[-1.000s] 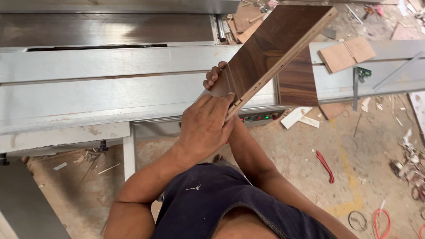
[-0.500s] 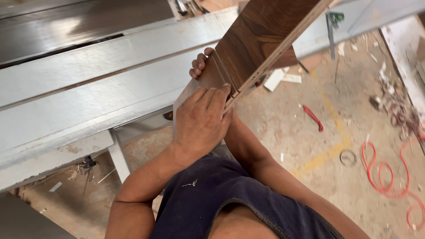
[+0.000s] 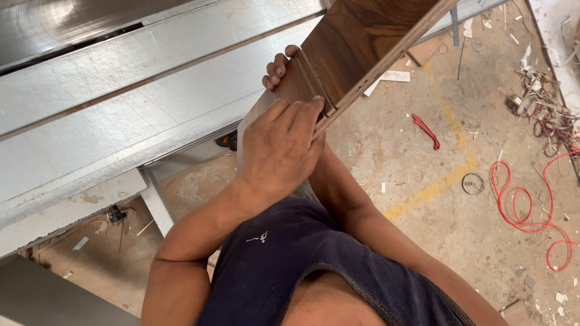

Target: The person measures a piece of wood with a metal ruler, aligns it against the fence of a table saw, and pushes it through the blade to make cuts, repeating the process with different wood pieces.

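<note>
A long grey metal machine table [image 3: 139, 115] is seen across the upper left, with flat steel rails running slantwise. Beside it, the dusty workshop floor [image 3: 386, 157] is covered with wood scraps, and a yellow painted line [image 3: 435, 187] is crossed over it. A dark brown wooden board [image 3: 362, 36] with a pale layered edge is held up in front of the body, above the edge of the table, and it is tilted toward the upper right. The left hand [image 3: 281, 151] is closed around the lower end of the board, with the fingers pressed on its edge. Of the right hand [image 3: 279, 65], only the fingertips are seen, curled over the far side of the board, so the board is gripped by both hands. A red cable [image 3: 531, 205] is lying in loops on the floor at the right. A small red tool [image 3: 426, 130] is lying near the yellow line. No labels or packages can be made out.
</note>
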